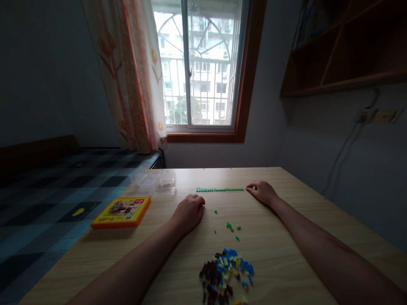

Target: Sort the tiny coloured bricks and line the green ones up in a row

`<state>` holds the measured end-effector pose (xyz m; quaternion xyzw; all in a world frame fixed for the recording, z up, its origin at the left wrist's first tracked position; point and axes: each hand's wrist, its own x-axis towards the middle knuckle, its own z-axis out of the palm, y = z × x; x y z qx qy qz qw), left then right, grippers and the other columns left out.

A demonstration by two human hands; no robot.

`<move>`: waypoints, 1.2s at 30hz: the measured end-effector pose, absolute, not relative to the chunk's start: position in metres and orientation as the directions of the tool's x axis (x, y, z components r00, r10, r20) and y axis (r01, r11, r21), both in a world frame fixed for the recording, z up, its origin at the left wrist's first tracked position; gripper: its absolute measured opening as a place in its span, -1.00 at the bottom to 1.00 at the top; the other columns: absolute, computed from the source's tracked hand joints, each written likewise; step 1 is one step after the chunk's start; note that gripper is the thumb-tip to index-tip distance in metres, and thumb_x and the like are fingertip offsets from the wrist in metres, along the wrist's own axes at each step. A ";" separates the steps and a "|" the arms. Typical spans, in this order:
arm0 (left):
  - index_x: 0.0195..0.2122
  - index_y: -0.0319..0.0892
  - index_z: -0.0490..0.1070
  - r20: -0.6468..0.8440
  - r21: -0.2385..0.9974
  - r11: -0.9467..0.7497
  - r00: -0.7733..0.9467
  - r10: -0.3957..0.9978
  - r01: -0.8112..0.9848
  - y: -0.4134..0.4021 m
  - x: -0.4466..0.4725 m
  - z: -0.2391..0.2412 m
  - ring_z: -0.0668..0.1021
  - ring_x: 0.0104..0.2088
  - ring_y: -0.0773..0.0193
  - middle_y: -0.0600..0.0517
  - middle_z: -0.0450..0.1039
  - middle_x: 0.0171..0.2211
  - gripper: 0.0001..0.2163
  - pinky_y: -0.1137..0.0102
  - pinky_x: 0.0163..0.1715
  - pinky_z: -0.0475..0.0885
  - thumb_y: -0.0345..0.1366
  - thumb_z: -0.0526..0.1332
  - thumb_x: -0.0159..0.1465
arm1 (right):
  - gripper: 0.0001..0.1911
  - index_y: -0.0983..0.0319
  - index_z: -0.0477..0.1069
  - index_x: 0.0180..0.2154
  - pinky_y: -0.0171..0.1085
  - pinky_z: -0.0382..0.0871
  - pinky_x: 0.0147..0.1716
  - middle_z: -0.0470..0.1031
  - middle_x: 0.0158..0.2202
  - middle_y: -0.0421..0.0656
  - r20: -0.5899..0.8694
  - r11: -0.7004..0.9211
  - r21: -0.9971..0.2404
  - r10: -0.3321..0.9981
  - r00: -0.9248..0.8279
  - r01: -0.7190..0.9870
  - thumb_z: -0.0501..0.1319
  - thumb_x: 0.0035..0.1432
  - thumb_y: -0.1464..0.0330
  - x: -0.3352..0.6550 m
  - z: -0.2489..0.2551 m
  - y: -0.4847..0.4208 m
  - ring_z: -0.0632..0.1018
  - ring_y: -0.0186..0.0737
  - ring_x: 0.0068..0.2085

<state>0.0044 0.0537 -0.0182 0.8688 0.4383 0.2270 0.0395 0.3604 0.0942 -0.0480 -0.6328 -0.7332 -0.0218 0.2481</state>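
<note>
A long row of small green toy bricks (pixel 219 189) runs across the far part of the wooden table. At its right end my right hand (pixel 261 191) is closed in a pinch on a tiny green brick (pixel 246 189). My left hand (pixel 190 212) rests palm down on the table, near and below the row's left end. Its fingers curl inward, and anything beneath them is hidden. Between my arms lie several loose green bricks (pixel 229 226). Closer to me is a mixed pile of brown, blue, yellow and cream bricks (pixel 224 271).
An orange-yellow box (pixel 121 212) lies at the table's left edge. Behind it stands a clear plastic tray (pixel 152 183). A bed with a checked cover (pixel 47 212) adjoins on the left. The window (pixel 206 76) is beyond the table, and a wall shelf (pixel 343 51) hangs upper right.
</note>
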 end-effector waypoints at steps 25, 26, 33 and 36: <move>-0.26 -0.18 0.51 0.352 0.277 -0.613 0.516 0.781 0.740 0.054 0.004 -0.018 0.50 -0.15 0.15 -0.08 0.53 -0.22 -0.84 0.30 -0.09 0.39 -0.47 0.14 0.24 | -0.79 0.12 0.62 -0.30 -0.29 0.36 -0.27 0.61 -0.27 -0.17 0.404 0.179 -0.306 0.914 -0.043 0.935 0.22 0.17 0.23 0.354 -0.051 0.097 0.56 -0.19 -0.26; -0.26 -0.18 0.51 0.350 0.277 -0.612 0.515 0.782 0.741 0.054 0.004 -0.018 0.50 -0.15 0.15 -0.08 0.53 -0.22 -0.84 0.29 -0.09 0.39 -0.46 0.14 0.24 | -0.79 0.12 0.62 -0.30 -0.29 0.36 -0.27 0.61 -0.27 -0.17 0.404 0.180 -0.308 0.914 -0.043 0.934 0.22 0.17 0.23 0.354 -0.052 0.097 0.56 -0.19 -0.25; -0.27 -0.19 0.50 0.363 0.274 -0.614 0.512 0.779 0.740 0.053 0.005 -0.019 0.50 -0.15 0.13 -0.08 0.53 -0.23 -0.84 0.29 -0.09 0.40 -0.46 0.13 0.24 | -0.79 0.13 0.62 -0.30 -0.29 0.36 -0.25 0.61 -0.26 -0.17 0.421 0.200 -0.311 0.906 -0.054 0.929 0.22 0.17 0.23 0.355 -0.052 0.096 0.56 -0.19 -0.26; -0.27 -0.18 0.50 0.362 0.269 -0.615 0.514 0.778 0.741 0.053 0.005 -0.018 0.51 -0.15 0.14 -0.07 0.53 -0.23 -0.84 0.30 -0.09 0.40 -0.46 0.13 0.24 | -0.80 0.16 0.61 -0.29 -0.28 0.36 -0.25 0.60 -0.27 -0.15 0.483 0.245 -0.312 0.873 -0.068 0.918 0.21 0.18 0.27 0.350 -0.047 0.091 0.54 -0.21 -0.31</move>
